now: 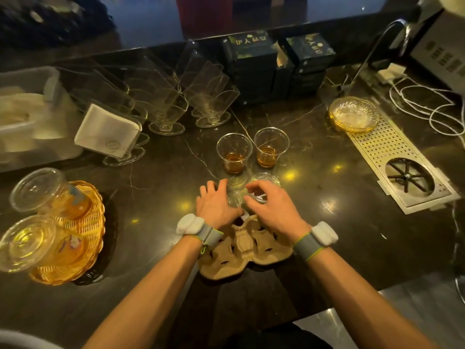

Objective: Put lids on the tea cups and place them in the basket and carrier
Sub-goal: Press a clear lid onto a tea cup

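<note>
Dark marble worktop [314, 222] carried everything. At far left my wicker basket [83, 238] held two lidded cups [37, 190] of tea; the cardboard carrier [241, 250] near me sat empty. Two unlidded cups [234, 152] with a little tea stood just beyond my hands. My left hand [216, 202] and right hand [271, 207] curled around clear lids [254, 197]; another lid [265, 180] lay just beyond.

A perforated drain tray [392, 149] lies at right, with amber glass dishes [353, 114] at its far end. Dark boxes [254, 64] stand at the back beside tilted clear holders [211, 96]. A napkin holder [108, 129] stands at left.
</note>
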Demonstrator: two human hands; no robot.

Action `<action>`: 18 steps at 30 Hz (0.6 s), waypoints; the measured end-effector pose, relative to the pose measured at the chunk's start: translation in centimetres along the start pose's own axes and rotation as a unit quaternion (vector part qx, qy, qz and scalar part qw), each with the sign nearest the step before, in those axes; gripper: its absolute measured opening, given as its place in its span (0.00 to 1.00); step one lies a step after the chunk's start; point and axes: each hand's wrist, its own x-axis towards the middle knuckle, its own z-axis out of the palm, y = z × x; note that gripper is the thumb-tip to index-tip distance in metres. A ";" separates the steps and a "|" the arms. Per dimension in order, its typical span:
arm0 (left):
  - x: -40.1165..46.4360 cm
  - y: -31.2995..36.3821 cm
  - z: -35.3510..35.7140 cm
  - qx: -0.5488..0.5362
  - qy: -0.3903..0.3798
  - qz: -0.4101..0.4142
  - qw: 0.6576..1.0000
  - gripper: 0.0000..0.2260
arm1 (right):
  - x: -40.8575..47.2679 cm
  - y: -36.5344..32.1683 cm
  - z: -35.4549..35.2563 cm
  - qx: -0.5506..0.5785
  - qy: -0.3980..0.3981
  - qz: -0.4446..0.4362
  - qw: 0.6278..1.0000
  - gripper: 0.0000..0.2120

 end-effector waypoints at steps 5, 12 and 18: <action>0.3 -1.0 -1.0 -0.226 0.037 0.014 0.973 0.37 | 0.9 -0.1 0.3 0.107 0.038 0.059 0.992 0.14; -1.8 0.0 -3.4 -0.473 0.027 0.086 0.876 0.32 | 2.7 -1.5 -0.3 0.384 -0.026 0.188 0.904 0.23; -2.2 1.2 -4.2 -0.501 0.005 0.139 0.854 0.35 | 3.4 -2.3 -1.5 0.483 -0.083 0.149 0.859 0.22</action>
